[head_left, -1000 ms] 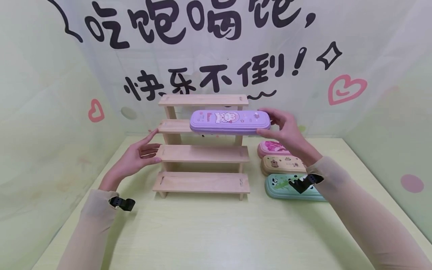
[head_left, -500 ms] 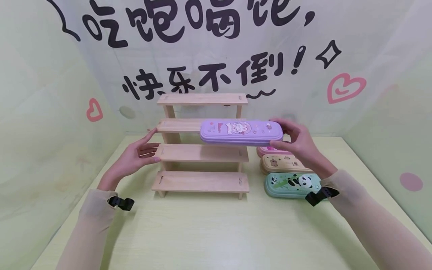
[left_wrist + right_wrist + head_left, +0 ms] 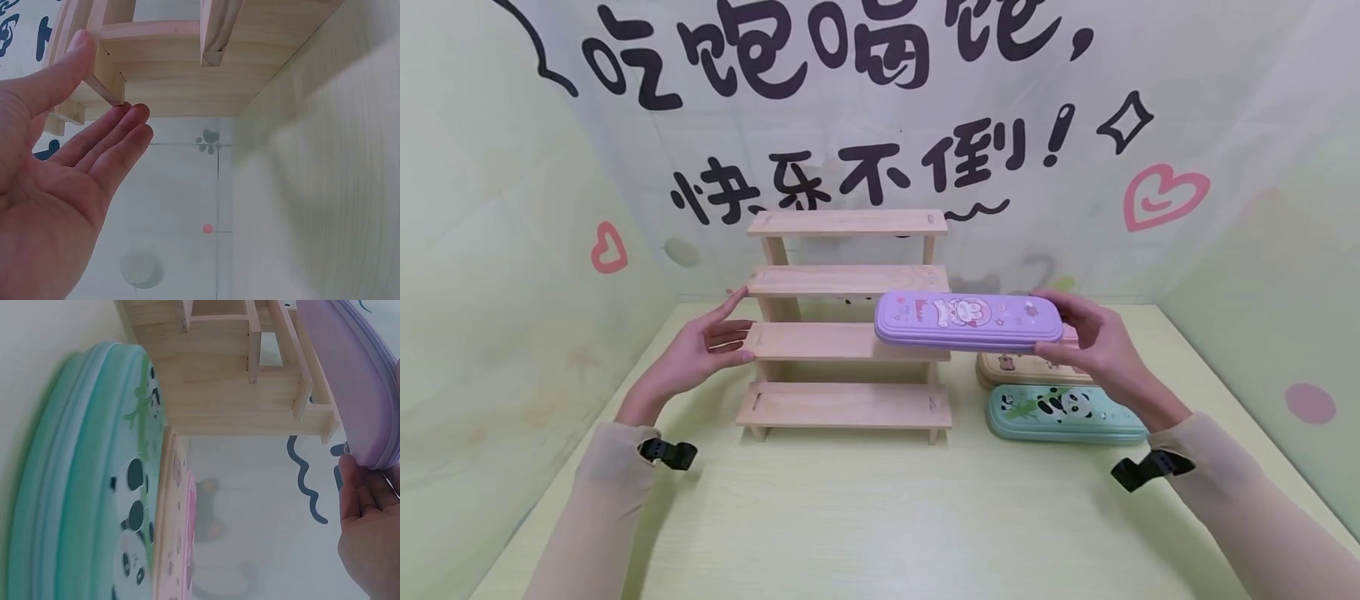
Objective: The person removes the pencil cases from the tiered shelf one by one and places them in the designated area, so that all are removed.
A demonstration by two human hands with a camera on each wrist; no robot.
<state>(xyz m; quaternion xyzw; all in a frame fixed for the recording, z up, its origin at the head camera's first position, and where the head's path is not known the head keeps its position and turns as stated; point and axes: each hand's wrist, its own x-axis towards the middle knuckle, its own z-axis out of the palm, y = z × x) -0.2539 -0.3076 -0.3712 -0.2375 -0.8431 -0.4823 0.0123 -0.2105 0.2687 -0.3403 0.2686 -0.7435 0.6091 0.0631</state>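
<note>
My right hand (image 3: pixel 1105 346) grips the right end of a purple pencil case (image 3: pixel 962 321) with a cartoon rabbit on its lid, thumb in front and fingers behind. The case is held in the air, its left part before the wooden four-tier stand (image 3: pixel 846 406). In the right wrist view, the purple pencil case (image 3: pixel 350 381) shows its smooth underside and zipper. My left hand (image 3: pixel 696 354) touches the stand's left side, index finger up by a higher tier and thumb at a lower one. From the left wrist, the left hand (image 3: pixel 59 200) has fairly straight fingers against the stand's end (image 3: pixel 169 94).
Right of the stand, several pencil cases lie on the table: a green panda one (image 3: pixel 1067 414) in front, a beige one (image 3: pixel 1000 367) behind, and a pink one (image 3: pixel 190 531) farthest, mostly covered in the head view. A printed cloth wall (image 3: pixel 1037 250) stands behind.
My right hand has brought the purple pencil case rightward and down, away from the upper tiers and toward the other cases. The left hand stays at the stand's left side.
</note>
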